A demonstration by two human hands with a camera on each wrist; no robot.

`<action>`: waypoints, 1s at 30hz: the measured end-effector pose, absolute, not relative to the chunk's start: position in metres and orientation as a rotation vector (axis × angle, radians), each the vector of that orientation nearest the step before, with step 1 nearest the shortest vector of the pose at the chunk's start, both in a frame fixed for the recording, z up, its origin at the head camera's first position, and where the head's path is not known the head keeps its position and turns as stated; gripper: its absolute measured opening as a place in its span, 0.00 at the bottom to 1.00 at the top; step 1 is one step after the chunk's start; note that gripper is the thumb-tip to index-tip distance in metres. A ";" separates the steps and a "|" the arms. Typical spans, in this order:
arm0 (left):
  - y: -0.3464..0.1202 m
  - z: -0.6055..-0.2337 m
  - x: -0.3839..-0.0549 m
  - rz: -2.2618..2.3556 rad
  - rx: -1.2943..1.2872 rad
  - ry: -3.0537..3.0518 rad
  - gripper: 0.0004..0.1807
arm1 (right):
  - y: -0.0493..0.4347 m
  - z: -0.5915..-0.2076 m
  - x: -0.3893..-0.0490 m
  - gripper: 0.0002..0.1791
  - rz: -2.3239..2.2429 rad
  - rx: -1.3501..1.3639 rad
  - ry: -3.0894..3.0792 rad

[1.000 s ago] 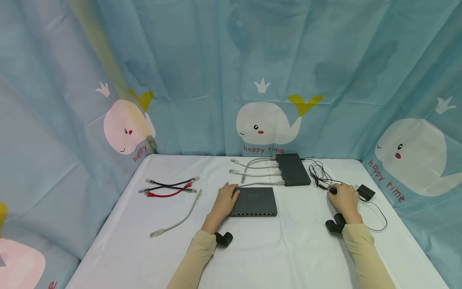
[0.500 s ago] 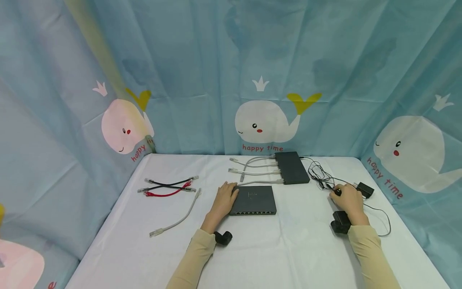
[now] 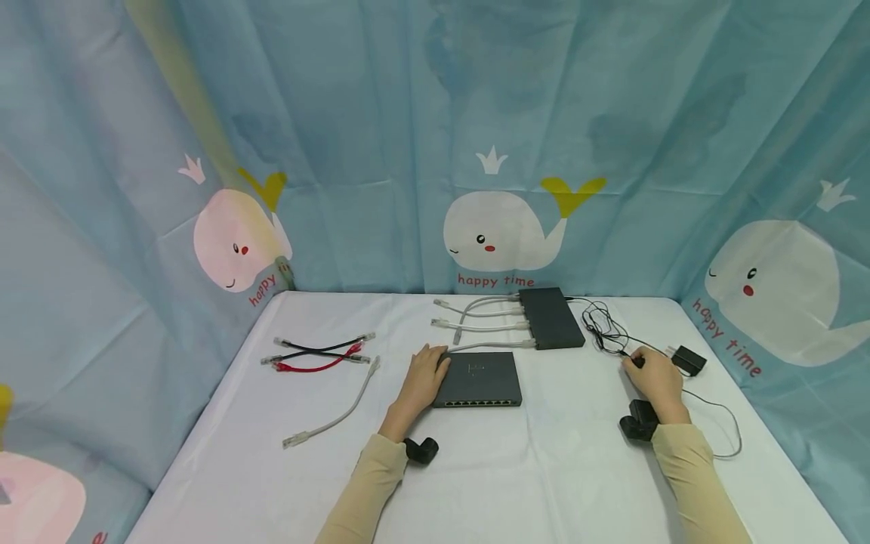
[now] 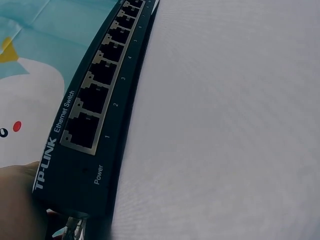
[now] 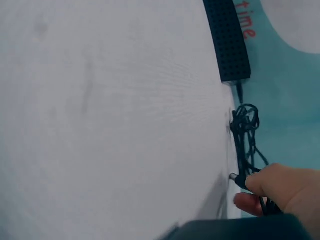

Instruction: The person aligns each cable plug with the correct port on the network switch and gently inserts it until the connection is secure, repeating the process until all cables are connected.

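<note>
My left hand (image 3: 423, 378) grips the left edge of a black TP-LINK Ethernet switch (image 3: 479, 378), which lies flat on the table. Its row of ports (image 4: 92, 97) faces the left wrist camera, and none of those seen there holds a plug. Over on the right side, my right hand (image 3: 655, 378) pinches the barrel plug (image 5: 240, 181) of a black power cord, its metal tip sticking out past the thumb. A tangle of thin black cord (image 3: 605, 329) lies just beyond that hand. To its right is a black power adapter (image 3: 689, 361).
A second black box (image 3: 552, 319) stands at the back with several grey network cables (image 3: 485, 328) plugged in and a black cord at its far corner. On the left lie black cables (image 3: 319, 350), a red cable (image 3: 319, 369) and a loose grey cable (image 3: 340, 412).
My right hand has shifted a little to the right and towards me, holding the plug. The cord loop beside the right forearm has spread outward. My left hand and the switch stay put.
</note>
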State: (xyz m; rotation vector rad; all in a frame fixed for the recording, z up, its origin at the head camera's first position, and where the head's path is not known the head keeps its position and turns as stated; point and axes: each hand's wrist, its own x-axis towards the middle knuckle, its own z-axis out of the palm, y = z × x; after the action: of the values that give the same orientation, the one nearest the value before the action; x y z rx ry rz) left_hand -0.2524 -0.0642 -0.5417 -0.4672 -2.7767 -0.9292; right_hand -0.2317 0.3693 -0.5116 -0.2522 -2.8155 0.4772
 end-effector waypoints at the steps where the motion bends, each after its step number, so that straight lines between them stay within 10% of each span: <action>1: -0.064 -0.542 -0.252 -0.928 -0.469 -2.777 0.23 | 0.369 -0.510 -0.231 0.14 0.471 -0.256 -2.828; 30: -0.052 -0.525 -0.247 -0.473 -0.759 -2.821 0.20 | 0.311 -0.499 -0.213 0.09 0.663 -0.044 -2.989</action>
State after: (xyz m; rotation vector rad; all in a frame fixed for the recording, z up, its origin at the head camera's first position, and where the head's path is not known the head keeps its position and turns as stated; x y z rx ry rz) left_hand -0.2466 -0.0522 -0.5247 -0.7592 -2.8209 -0.4734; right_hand -0.2134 0.3106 -0.4993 -0.0438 -2.9887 0.6634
